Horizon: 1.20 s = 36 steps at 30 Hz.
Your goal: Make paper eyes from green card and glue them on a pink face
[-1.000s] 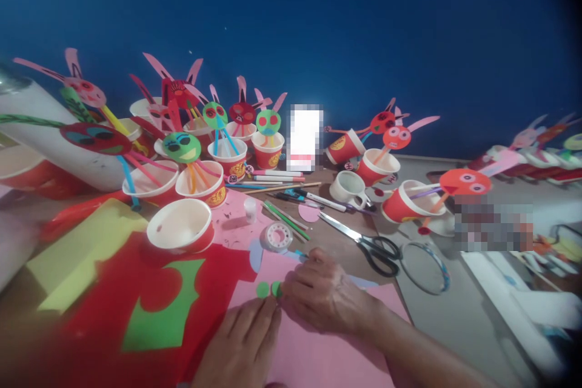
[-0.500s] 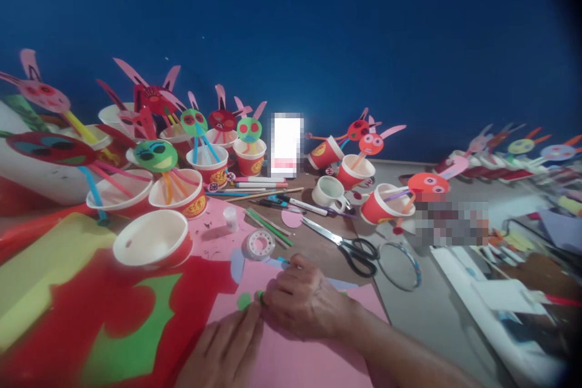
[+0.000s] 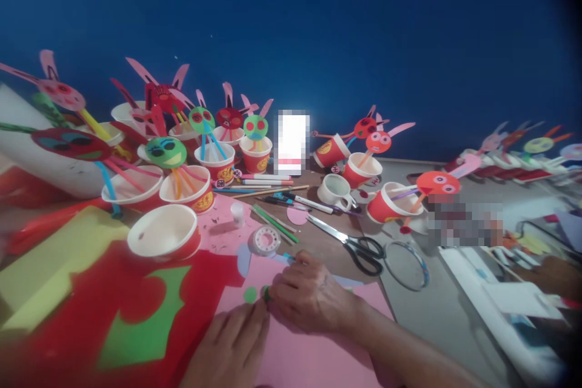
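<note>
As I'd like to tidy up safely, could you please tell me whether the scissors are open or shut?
The scissors look shut: their blades lie together as one strip, no gap showing.

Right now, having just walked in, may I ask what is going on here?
A person's left hand lies flat on pink paper while the right hand, fingers curled, is at a small green disc. A second green disc lies just left of it. Scissors lie beyond, and several red cups hold paper figures.

Small green paper disc (image 3: 266,294) mostly hidden by our bare right hand (image 3: 313,297), whose hold we cannot make out, flat pink paper sheet (image 3: 313,357) cut off by the bottom edge, bright white upright rectangle (image 3: 291,139) pixelated past our reading
</note>
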Tool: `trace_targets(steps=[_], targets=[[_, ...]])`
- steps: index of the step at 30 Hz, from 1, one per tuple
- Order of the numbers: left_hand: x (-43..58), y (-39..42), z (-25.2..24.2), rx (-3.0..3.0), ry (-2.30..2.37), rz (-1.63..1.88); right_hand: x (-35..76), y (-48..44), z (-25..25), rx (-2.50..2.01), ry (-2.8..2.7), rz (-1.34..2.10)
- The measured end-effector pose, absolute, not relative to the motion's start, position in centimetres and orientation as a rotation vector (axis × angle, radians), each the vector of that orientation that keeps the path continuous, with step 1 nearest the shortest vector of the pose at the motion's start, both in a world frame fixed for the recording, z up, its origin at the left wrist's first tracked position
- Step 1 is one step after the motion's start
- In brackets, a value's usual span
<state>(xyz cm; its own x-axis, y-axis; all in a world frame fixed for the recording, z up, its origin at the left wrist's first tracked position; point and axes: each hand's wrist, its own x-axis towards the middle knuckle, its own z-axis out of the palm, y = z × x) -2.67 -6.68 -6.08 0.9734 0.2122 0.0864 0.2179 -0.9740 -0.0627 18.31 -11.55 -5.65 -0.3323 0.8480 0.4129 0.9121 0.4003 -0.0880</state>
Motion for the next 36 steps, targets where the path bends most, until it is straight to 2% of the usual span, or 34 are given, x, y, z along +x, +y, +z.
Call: trace_targets(steps=[7, 14, 18, 25, 36], targets=[[-2.8, -6.4, -5.3, -3.241, -0.363, 0.178, 18.3, -11.7, -5.3, -1.515, -2.3, -0.183], [-3.6, -7.0, -7.5, -3.269, -0.407, 0.098, 18.4, -11.7, -5.3, -1.523, -2.324, -0.176], [-3.1, -6.8, -5.5, -3.267, -0.403, 0.085, 18.4, -11.6, -5.2, -1.509, -2.322, -0.186], [-2.0, -6.2, -3.5, -3.328, -0.418, 0.377, 18.3, -11.6, -5.0, -1.51, -2.349, -0.161], [-2.7, -6.0, -6.4, -3.337, -0.305, 0.247, 18.5, -11.7, -5.3, -1.504, -2.337, -0.09]])
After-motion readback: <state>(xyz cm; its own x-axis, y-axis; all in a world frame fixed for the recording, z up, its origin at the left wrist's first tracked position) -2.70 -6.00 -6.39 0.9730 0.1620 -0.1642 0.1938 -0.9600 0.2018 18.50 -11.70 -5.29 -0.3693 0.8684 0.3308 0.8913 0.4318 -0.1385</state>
